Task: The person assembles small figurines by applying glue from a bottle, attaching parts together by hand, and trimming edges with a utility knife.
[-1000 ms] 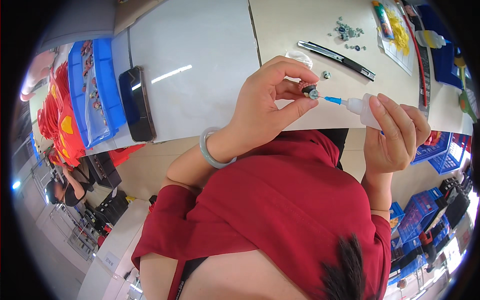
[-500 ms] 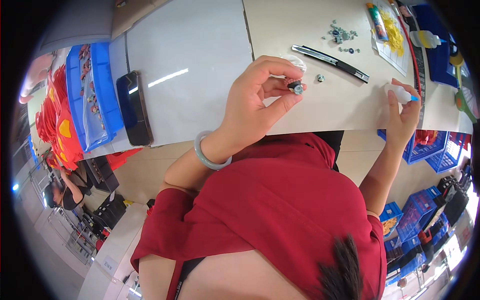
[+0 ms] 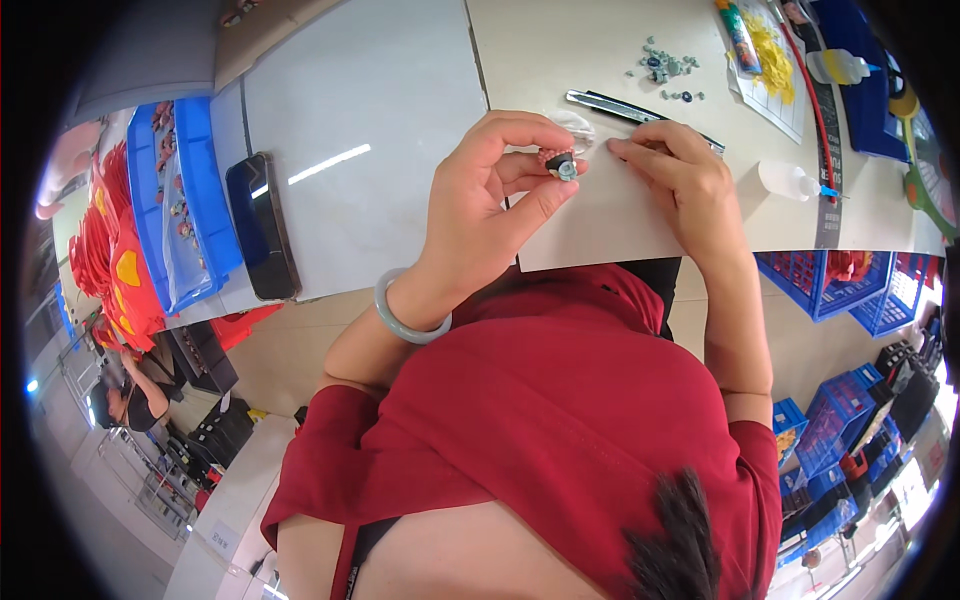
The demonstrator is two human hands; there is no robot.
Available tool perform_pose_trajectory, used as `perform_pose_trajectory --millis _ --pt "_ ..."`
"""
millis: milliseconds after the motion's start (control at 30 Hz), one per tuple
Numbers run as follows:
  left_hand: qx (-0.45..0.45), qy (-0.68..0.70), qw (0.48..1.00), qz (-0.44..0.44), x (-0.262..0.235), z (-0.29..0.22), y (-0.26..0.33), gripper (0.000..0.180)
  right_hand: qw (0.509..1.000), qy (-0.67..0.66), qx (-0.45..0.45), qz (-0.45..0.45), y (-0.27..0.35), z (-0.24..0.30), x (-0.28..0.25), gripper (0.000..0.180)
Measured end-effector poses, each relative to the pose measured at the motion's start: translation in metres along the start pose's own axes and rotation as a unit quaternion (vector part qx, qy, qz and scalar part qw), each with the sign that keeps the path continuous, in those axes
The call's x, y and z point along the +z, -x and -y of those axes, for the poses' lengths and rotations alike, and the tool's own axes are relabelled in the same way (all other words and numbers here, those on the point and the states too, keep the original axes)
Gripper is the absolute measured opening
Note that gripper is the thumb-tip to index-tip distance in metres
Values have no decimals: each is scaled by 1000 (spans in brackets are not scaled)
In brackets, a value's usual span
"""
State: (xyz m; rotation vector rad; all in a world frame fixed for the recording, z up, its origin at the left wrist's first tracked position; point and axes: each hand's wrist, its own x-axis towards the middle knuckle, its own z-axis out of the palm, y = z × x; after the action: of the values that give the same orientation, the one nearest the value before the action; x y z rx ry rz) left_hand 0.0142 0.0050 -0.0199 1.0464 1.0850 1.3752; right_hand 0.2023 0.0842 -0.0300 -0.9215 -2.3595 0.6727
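Just above the middle of the head view, the left hand (image 3: 485,185) holds a small pink-and-black piece (image 3: 560,162) with a grey-green end, pinched between thumb and forefinger; the other fingers curl behind it. A pale bangle (image 3: 402,322) circles the wrist below. To the right of that, the right hand (image 3: 690,185) is over the table (image 3: 640,230), its fingers bent and drawn close together, tips toward the left hand and well short of the piece; whether they pinch anything cannot be told. The right hand covers part of a black and silver cutter knife (image 3: 592,101), whose two ends show on either side. A white, crumpled-looking thing (image 3: 574,128) lies just behind the left fingertips, partly hidden.

At upper right, small grey bits (image 3: 662,68) lie scattered on the table. Beyond them are a green tube (image 3: 740,38) and a yellow heap (image 3: 772,60) on a white sheet (image 3: 785,112), with a red rod (image 3: 812,90) alongside. A white bottle (image 3: 785,180) rests right of the right hand, its blue tip toward the right.

On the left side, a dark phone (image 3: 262,225) lies beside a blue tray (image 3: 212,190) of small pieces; red items with yellow patches (image 3: 115,255) are piled farther left. Blue crates (image 3: 815,290) sit below the table's right end.
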Motion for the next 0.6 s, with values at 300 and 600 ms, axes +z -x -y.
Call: perform_pose_trajectory --millis 300,600 --pt "-13 3 1000 1 -3 4 3 27 998 47 -40 -10 16 -4 -5 17" --pt "-28 27 999 12 1 2 2 27 998 56 -19 -16 23 7 -5 10"
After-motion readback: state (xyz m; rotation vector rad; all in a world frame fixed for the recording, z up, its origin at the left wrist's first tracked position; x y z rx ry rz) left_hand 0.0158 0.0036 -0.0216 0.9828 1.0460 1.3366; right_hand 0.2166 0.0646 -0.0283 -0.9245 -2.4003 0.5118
